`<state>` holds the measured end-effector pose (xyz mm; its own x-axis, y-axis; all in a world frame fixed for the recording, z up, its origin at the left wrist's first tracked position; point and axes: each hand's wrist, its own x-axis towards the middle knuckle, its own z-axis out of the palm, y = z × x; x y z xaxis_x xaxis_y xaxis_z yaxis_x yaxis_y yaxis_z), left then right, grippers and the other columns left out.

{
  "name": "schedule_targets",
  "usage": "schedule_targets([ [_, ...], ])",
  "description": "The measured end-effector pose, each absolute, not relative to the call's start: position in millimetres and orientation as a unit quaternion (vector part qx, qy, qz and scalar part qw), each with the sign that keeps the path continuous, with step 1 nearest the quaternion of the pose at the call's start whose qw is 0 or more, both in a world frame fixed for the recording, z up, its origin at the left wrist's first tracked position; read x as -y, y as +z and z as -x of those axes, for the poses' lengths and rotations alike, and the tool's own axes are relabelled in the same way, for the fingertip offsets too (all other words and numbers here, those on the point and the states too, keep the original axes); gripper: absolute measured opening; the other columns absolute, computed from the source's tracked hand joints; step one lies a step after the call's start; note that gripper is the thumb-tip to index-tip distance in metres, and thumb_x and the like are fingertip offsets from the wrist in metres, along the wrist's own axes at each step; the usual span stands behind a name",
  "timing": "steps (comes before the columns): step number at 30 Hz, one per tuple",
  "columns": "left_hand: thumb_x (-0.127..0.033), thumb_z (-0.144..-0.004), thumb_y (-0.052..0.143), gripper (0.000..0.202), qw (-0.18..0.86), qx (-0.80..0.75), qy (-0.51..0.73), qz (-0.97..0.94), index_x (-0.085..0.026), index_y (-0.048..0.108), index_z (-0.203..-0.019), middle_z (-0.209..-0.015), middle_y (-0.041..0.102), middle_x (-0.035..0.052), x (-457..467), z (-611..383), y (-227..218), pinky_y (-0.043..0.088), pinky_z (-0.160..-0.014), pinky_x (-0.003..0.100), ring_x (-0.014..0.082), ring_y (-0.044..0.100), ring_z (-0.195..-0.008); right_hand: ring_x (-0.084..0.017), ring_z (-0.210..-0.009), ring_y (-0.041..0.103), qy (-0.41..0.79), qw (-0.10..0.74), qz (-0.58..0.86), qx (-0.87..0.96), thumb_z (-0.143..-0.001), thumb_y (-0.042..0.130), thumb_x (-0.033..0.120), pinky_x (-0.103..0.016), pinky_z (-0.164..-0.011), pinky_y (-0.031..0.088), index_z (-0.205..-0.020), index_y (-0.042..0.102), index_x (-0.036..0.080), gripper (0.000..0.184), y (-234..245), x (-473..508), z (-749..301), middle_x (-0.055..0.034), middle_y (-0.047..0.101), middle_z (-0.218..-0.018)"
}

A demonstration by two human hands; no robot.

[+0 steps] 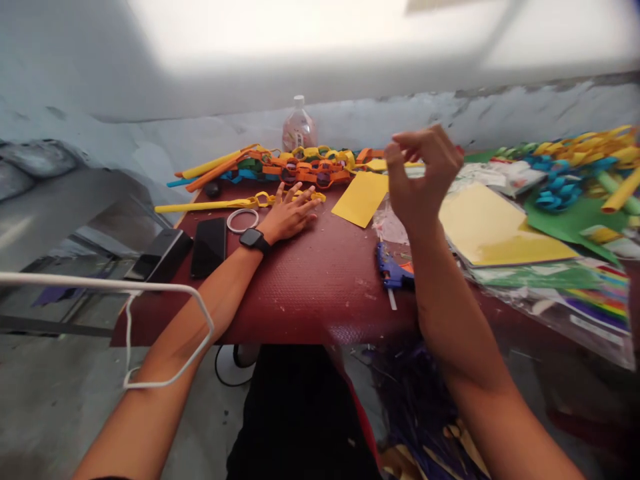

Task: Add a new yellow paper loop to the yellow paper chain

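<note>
My left hand (pixel 289 217), with a black watch (pixel 254 240) on its wrist, lies with fingers spread on the dark red tabletop (pixel 320 280). Its fingertips are at a short yellow paper chain (pixel 263 198), joined to a rolled yellow paper tube (pixel 200 207). Raised above the table, my right hand (pixel 425 173) has its fingers curled toward the thumb; nothing shows between them. Behind and below it lies a blue glue gun (pixel 393 268) with a white glue stick end poking out. A yellow paper card (pixel 361 199) rests between my hands.
Orange and yellow paper chains (pixel 320 170) lie at the back before a plastic bottle (pixel 299 127). A phone (pixel 209 247), a black box (pixel 163 255) and a tape ring (pixel 243 220) are left. Yellow sheets (pixel 500 227) and blue chains (pixel 559 190) cover the right. A white wire frame (pixel 165 285) crosses my left forearm.
</note>
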<state>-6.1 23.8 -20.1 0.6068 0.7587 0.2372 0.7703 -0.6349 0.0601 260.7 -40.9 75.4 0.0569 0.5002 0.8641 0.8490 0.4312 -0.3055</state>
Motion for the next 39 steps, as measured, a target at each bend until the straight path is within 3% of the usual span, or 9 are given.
schedule_targets([
  [4, -0.042, -0.114, 0.048, 0.052, 0.023, 0.434, -0.127, 0.892, -0.037, 0.055, -0.165, -0.186, 0.034, 0.0025, -18, 11, -16, -0.002, -0.141, 0.070, 0.0332, 0.018, -0.177, -0.033, -0.091, 0.071, -0.212, 0.609, 0.476, 0.598, -0.108, 0.053, 0.041, -0.054, -0.087, 0.060, -0.110, 0.073, 0.026, 0.025, 82, 90, -285, -0.0130, 0.073, -0.096],
  [9, -0.045, -0.114, 0.047, 0.052, 0.026, 0.455, -0.164, 0.875, -0.033, 0.057, -0.164, -0.187, 0.030, 0.0055, -12, 17, -11, -0.001, -0.141, 0.070, 0.0347, 0.016, -0.177, -0.040, -0.100, 0.076, -0.104, 0.398, 0.505, 0.759, -0.102, 0.064, 0.035, -0.061, -0.092, 0.060, -0.110, 0.075, 0.027, 0.015, 32, 147, -331, -0.0122, 0.080, -0.102],
  [11, -0.046, -0.114, 0.046, 0.054, 0.030, 0.472, -0.187, 0.861, -0.032, 0.056, -0.165, -0.187, 0.030, 0.0063, -8, 18, -5, 0.000, -0.141, 0.071, 0.0359, 0.018, -0.176, -0.046, -0.113, 0.075, -0.063, 0.280, 0.541, 0.790, -0.102, 0.064, 0.038, -0.067, -0.096, 0.059, -0.122, 0.075, 0.023, 0.028, 6, 156, -347, -0.0182, 0.080, -0.119],
  [14, -0.046, -0.113, 0.048, 0.056, 0.043, 0.514, -0.220, 0.828, -0.032, 0.054, -0.167, -0.185, 0.036, 0.0069, 0, 20, 11, 0.005, -0.141, 0.070, 0.0379, 0.023, -0.174, -0.047, -0.116, 0.075, -0.016, 0.225, 0.556, 0.800, -0.107, 0.059, 0.044, -0.069, -0.102, 0.059, -0.124, 0.076, 0.019, 0.035, -20, 161, -360, -0.0214, 0.080, -0.123],
  [20, -0.042, -0.107, 0.054, 0.059, 0.040, 0.657, -0.224, 0.719, -0.021, 0.056, -0.162, -0.160, 0.062, 0.0178, 37, 65, 49, 0.042, -0.127, 0.064, 0.0441, 0.054, -0.149, -0.042, -0.112, 0.075, 0.028, 0.281, 0.536, 0.795, -0.106, 0.063, 0.048, -0.065, -0.102, 0.062, -0.122, 0.078, 0.031, 0.028, -34, 178, -357, -0.0145, 0.078, -0.115],
  [23, -0.043, -0.106, 0.052, 0.058, 0.056, 0.722, -0.214, 0.656, -0.022, 0.055, -0.160, -0.155, 0.065, 0.0173, 70, 105, 44, 0.047, -0.124, 0.060, 0.0427, 0.056, -0.146, -0.043, -0.112, 0.073, 0.038, 0.295, 0.532, 0.793, -0.107, 0.061, 0.046, -0.066, -0.102, 0.060, -0.123, 0.077, 0.034, 0.026, -41, 183, -357, -0.0142, 0.077, -0.114],
  [27, -0.044, -0.100, 0.060, 0.068, 0.059, 0.763, -0.142, 0.628, -0.014, 0.055, -0.160, -0.156, 0.061, 0.0228, 107, 136, 21, 0.049, -0.124, 0.060, 0.0468, 0.053, -0.148, -0.043, -0.109, 0.071, 0.044, 0.309, 0.522, 0.794, -0.106, 0.061, 0.047, -0.067, -0.101, 0.059, -0.126, 0.076, 0.035, 0.028, -47, 189, -350, -0.0133, 0.075, -0.112],
  [33, -0.038, -0.101, 0.053, 0.069, 0.035, 0.770, -0.111, 0.628, -0.012, 0.047, -0.165, -0.161, 0.055, 0.0272, 103, 122, 12, 0.059, -0.110, 0.063, 0.0501, 0.056, -0.144, -0.047, -0.104, 0.071, -0.052, 0.393, 0.526, 0.753, -0.104, 0.066, 0.041, -0.066, -0.097, 0.056, -0.140, 0.067, 0.054, 0.038, -30, 222, -338, -0.0171, 0.073, -0.110],
  [39, -0.040, -0.097, 0.058, 0.069, 0.062, 0.777, -0.126, 0.613, -0.008, 0.052, -0.158, -0.158, 0.056, 0.0317, 78, 118, 10, 0.059, -0.107, 0.068, 0.0524, 0.056, -0.142, -0.051, -0.121, 0.070, -0.171, 0.379, 0.601, 0.682, -0.102, 0.061, 0.060, -0.067, -0.102, 0.051, -0.128, 0.076, 0.041, 0.035, -22, 215, -408, -0.0303, 0.076, -0.109],
])
